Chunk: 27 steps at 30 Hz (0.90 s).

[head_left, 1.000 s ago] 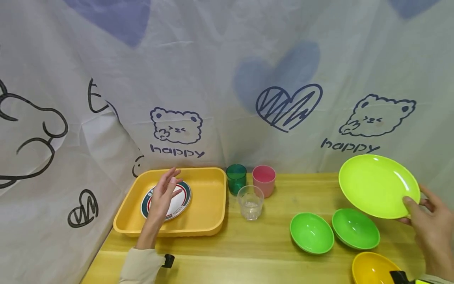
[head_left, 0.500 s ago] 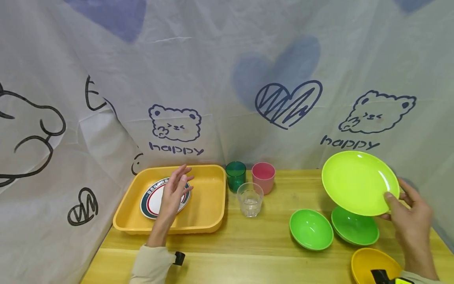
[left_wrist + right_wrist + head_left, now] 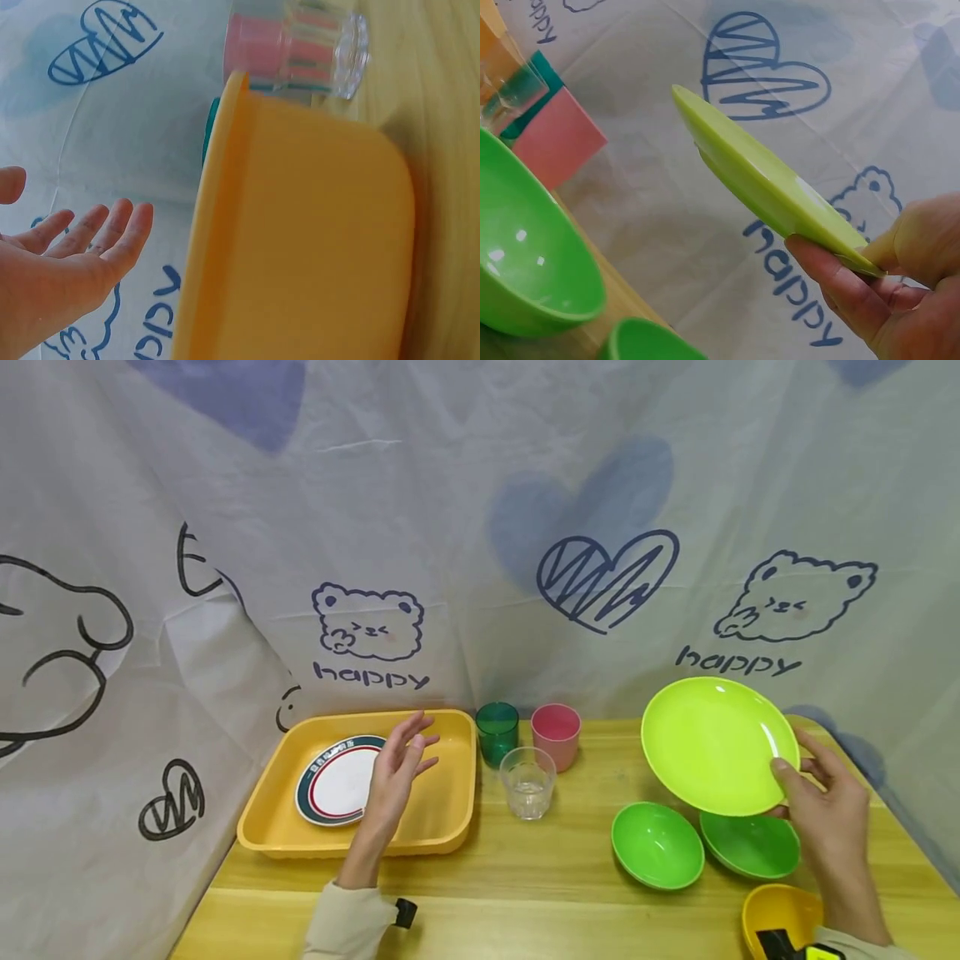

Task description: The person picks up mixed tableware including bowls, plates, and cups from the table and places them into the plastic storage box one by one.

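My right hand point(image 3: 828, 806) pinches the right rim of a lime-green plate point(image 3: 716, 743), thumb on top and fingers beneath. The plate is raised and tilted, overlapping the rear green bowl point(image 3: 753, 847) in the head view. In the right wrist view the plate point(image 3: 765, 180) shows nearly edge-on. My left hand point(image 3: 397, 768) holds nothing; its relaxed fingers hover over a yellow tub point(image 3: 442, 839). Inside that tub lies a white plate point(image 3: 341, 785) with a dark green and red rim, partly hidden by the hand. The left wrist view shows the tub's outer wall point(image 3: 315, 225) beside the fingers.
Between tub and bowls stand a dark green cup point(image 3: 497, 735), a pink cup point(image 3: 556, 737) and a clear cup point(image 3: 528, 783). Another green bowl point(image 3: 657, 846) is at the right, with a yellow bowl point(image 3: 780, 914) nearer the front. A printed cloth point(image 3: 465, 527) hangs behind the table.
The right hand has carried the lime-green plate leftward. My left hand has drifted right over the tub, uncovering more of the white plate.
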Each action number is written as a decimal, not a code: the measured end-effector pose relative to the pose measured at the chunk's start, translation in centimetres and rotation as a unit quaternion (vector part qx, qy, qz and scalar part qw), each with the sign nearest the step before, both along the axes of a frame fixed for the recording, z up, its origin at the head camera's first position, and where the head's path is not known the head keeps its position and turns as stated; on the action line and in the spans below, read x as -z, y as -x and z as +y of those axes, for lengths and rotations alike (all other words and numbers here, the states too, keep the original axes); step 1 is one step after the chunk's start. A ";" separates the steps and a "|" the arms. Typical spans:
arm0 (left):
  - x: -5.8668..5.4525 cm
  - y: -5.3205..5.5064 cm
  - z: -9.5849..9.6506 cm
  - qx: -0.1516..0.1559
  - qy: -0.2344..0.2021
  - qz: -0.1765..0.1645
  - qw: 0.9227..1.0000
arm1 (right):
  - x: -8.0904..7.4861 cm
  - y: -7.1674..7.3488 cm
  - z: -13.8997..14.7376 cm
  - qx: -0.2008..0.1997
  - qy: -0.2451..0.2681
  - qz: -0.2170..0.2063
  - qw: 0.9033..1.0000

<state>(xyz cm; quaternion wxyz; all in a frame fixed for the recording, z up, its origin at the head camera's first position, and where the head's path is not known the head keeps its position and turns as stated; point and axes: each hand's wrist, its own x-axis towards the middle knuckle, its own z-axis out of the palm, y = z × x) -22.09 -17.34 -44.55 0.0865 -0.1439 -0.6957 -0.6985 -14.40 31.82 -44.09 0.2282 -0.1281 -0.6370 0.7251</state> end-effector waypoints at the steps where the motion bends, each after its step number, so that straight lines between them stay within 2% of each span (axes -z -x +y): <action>1: 0.0 -0.1 0.3 0.004 -0.002 0.001 1.000 | 0.0 0.1 -0.2 -0.006 -0.003 0.003 1.000; 6: 0.5 -0.5 1.6 0.020 -0.006 -0.003 1.000 | 0.3 0.3 -1.3 -0.031 -0.051 0.004 0.998; 11: 0.8 -0.8 2.9 0.037 -0.003 -0.006 0.999 | 0.4 0.5 -2.2 -0.040 -0.111 -0.006 0.993; 20: 1.0 -1.0 5.2 0.062 0.007 -0.005 0.998 | 0.1 0.7 -3.9 -0.068 -0.153 0.011 0.986; 27: 1.1 -1.2 6.8 0.095 -0.008 0.001 0.995 | 0.1 0.9 -5.5 -0.088 -0.181 0.022 0.979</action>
